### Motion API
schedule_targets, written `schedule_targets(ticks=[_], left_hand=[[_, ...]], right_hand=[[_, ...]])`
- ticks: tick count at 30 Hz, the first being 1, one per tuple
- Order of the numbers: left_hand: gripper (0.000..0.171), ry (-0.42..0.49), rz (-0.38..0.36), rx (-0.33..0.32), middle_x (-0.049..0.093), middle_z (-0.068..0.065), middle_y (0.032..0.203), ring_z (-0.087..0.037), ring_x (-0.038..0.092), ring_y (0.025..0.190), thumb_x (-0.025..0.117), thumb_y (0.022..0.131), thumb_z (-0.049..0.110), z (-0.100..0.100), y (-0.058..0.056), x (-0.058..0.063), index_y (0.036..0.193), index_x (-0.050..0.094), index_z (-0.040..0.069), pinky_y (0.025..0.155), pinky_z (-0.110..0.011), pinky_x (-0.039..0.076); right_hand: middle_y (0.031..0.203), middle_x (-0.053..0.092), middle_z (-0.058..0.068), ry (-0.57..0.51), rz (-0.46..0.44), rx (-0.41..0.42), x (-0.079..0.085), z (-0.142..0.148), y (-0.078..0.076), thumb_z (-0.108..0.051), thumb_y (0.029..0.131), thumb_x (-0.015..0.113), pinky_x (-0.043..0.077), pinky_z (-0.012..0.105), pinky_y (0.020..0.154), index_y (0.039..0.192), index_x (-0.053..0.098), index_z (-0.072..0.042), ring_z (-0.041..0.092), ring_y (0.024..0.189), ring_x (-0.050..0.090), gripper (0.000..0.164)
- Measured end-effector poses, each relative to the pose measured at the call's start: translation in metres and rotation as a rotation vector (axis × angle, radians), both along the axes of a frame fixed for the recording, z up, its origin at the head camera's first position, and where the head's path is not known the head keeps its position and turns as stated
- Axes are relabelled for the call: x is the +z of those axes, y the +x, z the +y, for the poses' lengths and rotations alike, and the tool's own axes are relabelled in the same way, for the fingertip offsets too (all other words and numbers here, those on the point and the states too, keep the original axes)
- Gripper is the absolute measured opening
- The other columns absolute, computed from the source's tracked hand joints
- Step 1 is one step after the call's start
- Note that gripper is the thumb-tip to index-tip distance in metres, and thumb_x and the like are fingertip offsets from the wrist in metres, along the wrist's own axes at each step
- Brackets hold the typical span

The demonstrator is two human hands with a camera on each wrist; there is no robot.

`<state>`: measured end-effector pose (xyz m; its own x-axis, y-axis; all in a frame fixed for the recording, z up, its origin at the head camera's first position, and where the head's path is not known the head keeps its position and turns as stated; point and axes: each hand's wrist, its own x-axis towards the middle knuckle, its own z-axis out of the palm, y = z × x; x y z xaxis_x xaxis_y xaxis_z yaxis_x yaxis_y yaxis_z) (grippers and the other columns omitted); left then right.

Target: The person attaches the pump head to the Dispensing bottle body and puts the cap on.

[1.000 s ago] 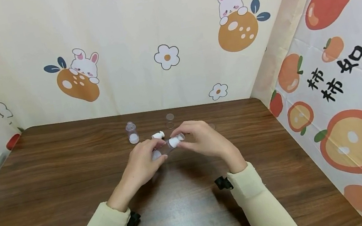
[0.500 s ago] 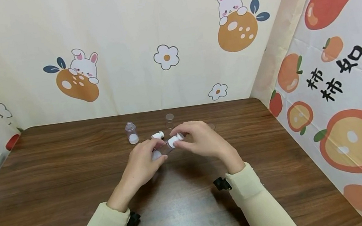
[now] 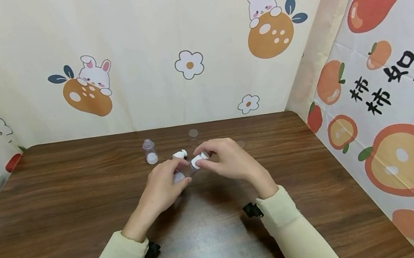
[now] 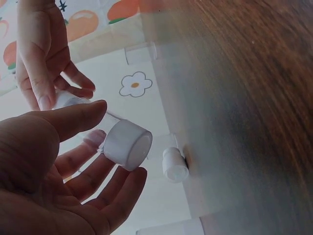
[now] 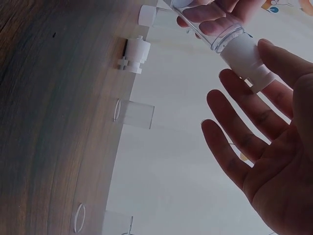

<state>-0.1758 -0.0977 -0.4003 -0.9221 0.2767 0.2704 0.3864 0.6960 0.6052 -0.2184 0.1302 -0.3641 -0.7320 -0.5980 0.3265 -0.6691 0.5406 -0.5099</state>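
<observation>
My left hand (image 3: 163, 182) grips a small clear bottle (image 5: 208, 24), tilted, with its white base (image 4: 129, 144) toward the lower left in the head view. At its upper end is a white pump head (image 5: 247, 58), which my right hand (image 3: 231, 158) pinches between thumb and index finger. The other right fingers are spread apart in the right wrist view. Just behind the hands, another white pump head (image 3: 180, 154) is on the table. A second clear bottle (image 3: 150, 152) with a white base stands upright to its left.
One clear cap (image 3: 193, 138) stands near the back edge of the brown wooden table (image 3: 81, 201). Another clear cap (image 3: 241, 144) is partly hidden behind my right hand. A printed curtain (image 3: 141, 67) hangs behind the table, and a fruit-print cloth (image 3: 399, 153) hangs on the right.
The white pump head has turned slightly in my right fingers, and that hand has shifted a little to the left. My left hand holds the bottle in about the same place.
</observation>
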Motion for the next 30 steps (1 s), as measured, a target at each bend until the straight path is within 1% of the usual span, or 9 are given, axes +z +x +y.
schedule_targets(ticks=[6,10,13,17,22,24,28,30], left_hand=[[0.034,0.007,0.005,-0.002,0.076,-0.006,0.110,-0.024,0.069,0.100,0.088,0.088,0.014,-0.001,0.000,0.000,0.118,0.073,0.010,0.085,-0.046,0.054],[0.033,0.011,0.004,-0.005,0.076,-0.006,0.110,-0.024,0.068,0.099,0.087,0.088,0.014,-0.001,0.000,0.000,0.118,0.073,0.010,0.084,-0.045,0.054],[0.033,0.015,-0.002,-0.002,0.076,-0.006,0.110,-0.023,0.068,0.098,0.087,0.088,0.014,-0.001,0.000,0.000,0.118,0.073,0.010,0.084,-0.045,0.054],[0.034,0.018,-0.008,0.003,0.076,-0.006,0.111,-0.023,0.068,0.098,0.087,0.088,0.014,-0.001,0.000,0.000,0.118,0.072,0.010,0.084,-0.045,0.054],[0.034,0.020,-0.009,0.004,0.076,-0.007,0.113,-0.024,0.068,0.100,0.087,0.088,0.014,-0.001,0.000,0.000,0.119,0.072,0.010,0.085,-0.046,0.054],[0.034,0.022,-0.008,0.003,0.076,-0.007,0.114,-0.025,0.069,0.101,0.087,0.088,0.014,-0.001,0.000,0.000,0.119,0.072,0.010,0.085,-0.046,0.054],[0.034,0.025,-0.009,0.001,0.076,-0.007,0.114,-0.025,0.069,0.102,0.087,0.089,0.014,-0.001,0.000,0.000,0.119,0.072,0.010,0.085,-0.046,0.054],[0.034,0.027,-0.009,0.000,0.076,-0.007,0.114,-0.025,0.069,0.102,0.087,0.089,0.014,-0.001,0.000,0.000,0.119,0.073,0.010,0.086,-0.046,0.054]], right_hand=[[0.099,0.072,-0.011,-0.007,-0.014,-0.002,0.001,0.002,-0.001,-0.025,0.098,0.079,0.058,0.033,0.086,0.117,0.077,-0.016,0.007,0.090,0.066,0.021],[0.105,0.073,-0.009,-0.021,-0.008,-0.001,0.004,0.006,-0.001,-0.024,0.095,0.083,0.057,0.031,0.090,0.122,0.075,-0.015,0.006,0.094,0.067,0.029],[0.114,0.074,-0.008,-0.035,-0.003,0.020,0.005,0.010,-0.002,-0.023,0.093,0.086,0.056,0.030,0.093,0.124,0.074,-0.016,0.005,0.100,0.067,0.034],[0.121,0.073,-0.005,-0.046,0.012,0.067,0.006,0.013,-0.003,-0.019,0.091,0.087,0.056,0.031,0.094,0.126,0.074,-0.016,0.006,0.106,0.066,0.038],[0.123,0.074,0.000,-0.055,0.026,0.113,0.006,0.014,-0.003,-0.012,0.088,0.089,0.056,0.032,0.095,0.125,0.074,-0.013,0.008,0.111,0.066,0.040],[0.122,0.074,-0.001,-0.053,0.025,0.119,0.006,0.014,-0.003,-0.010,0.087,0.090,0.055,0.032,0.096,0.124,0.075,-0.012,0.007,0.112,0.066,0.040],[0.118,0.073,-0.008,-0.047,0.026,0.121,0.006,0.013,-0.003,-0.007,0.086,0.090,0.055,0.030,0.096,0.120,0.076,-0.013,0.005,0.110,0.066,0.037],[0.117,0.073,-0.009,-0.044,0.026,0.125,0.006,0.012,-0.003,-0.005,0.086,0.089,0.055,0.031,0.095,0.119,0.077,-0.014,0.005,0.109,0.066,0.036]])
